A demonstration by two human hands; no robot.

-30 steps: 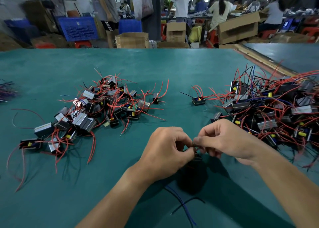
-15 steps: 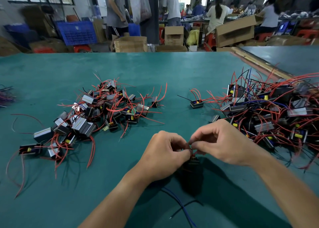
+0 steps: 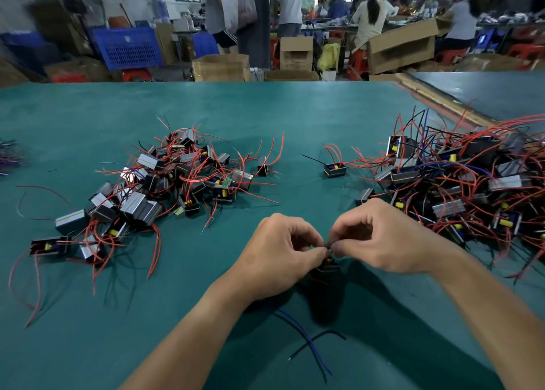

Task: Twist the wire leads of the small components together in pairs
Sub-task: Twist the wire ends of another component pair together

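Hands: 2, near centre. Left hand (image 3: 280, 249) & right hand (image 3: 383, 239), wrists raised, fingers curled, thumb + forefinger tips of both pinching wire leads (image 3: 328, 245) of 1 small black component (image 3: 328, 267) just below fingertips. Trailing nearer: 1 blue lead (image 3: 312, 345), 1 black lead (image 3: 321, 335). Green table (image 3: 265, 109): 2 heaps, left pile (image 3: 165, 183) & right pile (image 3: 472, 183), qty each can't tell; 1 lone component (image 3: 334, 170) between.

readable text: none anywhere
cardboard box (image 3: 295, 54), 12 o'clock: faint print on front face, too blurred to read
blue crate (image 3: 127, 47), 11 o'clock: small pale mark on wall, illegible
left pile of components (image 3: 141, 206), 10 o'clock: casings too small, nothing legible
right pile of components (image 3: 448, 206), 2 o'clock: same, nothing legible
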